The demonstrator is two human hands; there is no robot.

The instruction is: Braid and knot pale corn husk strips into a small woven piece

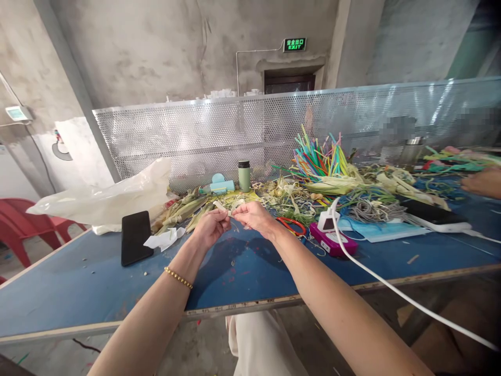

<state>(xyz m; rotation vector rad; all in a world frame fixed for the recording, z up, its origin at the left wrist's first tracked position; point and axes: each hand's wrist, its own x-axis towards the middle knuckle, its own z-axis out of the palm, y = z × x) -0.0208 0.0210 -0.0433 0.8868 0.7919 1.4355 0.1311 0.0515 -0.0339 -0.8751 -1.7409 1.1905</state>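
Observation:
Both of my hands meet above the middle of the blue table point(250, 277). My left hand point(212, 225) is closed, its fingertips pinching a pale strip point(221, 207) that looks like corn husk. My right hand point(252, 216) pinches the same pale piece from the other side, fingertips almost touching the left ones. Fingers hide the part of the strip between them. Just beyond lie dried corn husks point(183, 209) and a tangle of husk scraps and green strands point(291, 201).
A black phone point(135, 237) and white paper point(165, 239) lie left, near a plastic bag point(113, 196). Behind stand a green bottle point(243, 176) and colourful stems point(319, 156). Right are a purple power strip point(332, 240), white cable point(376, 277) and another person's hand point(483, 183).

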